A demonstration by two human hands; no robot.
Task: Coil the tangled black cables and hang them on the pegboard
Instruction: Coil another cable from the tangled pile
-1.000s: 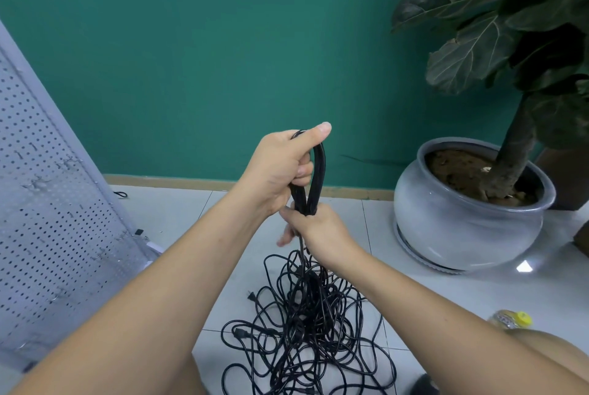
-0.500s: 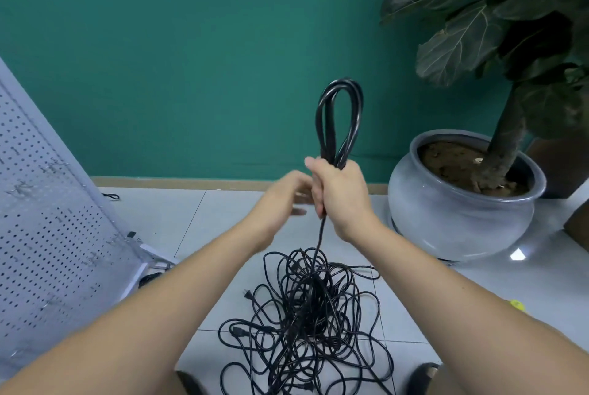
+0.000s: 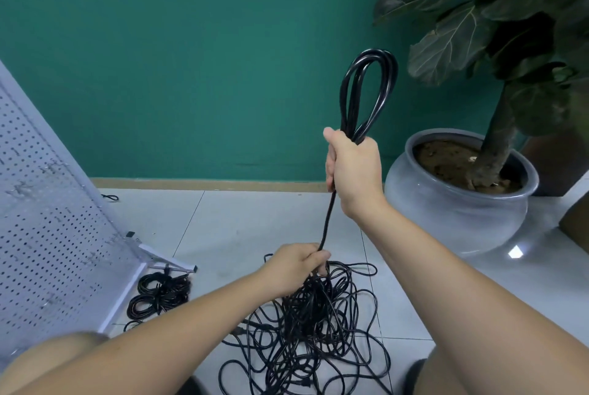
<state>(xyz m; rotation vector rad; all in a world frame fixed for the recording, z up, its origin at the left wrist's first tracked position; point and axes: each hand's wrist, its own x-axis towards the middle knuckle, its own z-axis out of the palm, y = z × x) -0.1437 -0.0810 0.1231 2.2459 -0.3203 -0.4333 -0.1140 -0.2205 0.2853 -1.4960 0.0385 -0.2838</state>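
Observation:
My right hand (image 3: 355, 168) is raised and grips the base of a coil of black cable (image 3: 366, 91) whose loops stand up above the fist. One taut strand (image 3: 328, 219) runs down from that fist to my left hand (image 3: 296, 267), which pinches it just above the tangled pile of black cables (image 3: 312, 340) on the floor tiles. The white pegboard (image 3: 41, 235) leans at the left.
Two coiled black cable bundles (image 3: 159, 295) lie by the pegboard's foot. A large grey pot (image 3: 459, 213) with a broad-leafed plant stands at the right against the green wall. My knees show at the bottom corners.
My right hand has lifted the coil higher. My left hand has left the coil and dropped to the strand just above the pile. The view has tilted down, showing the bundles by the pegboard.

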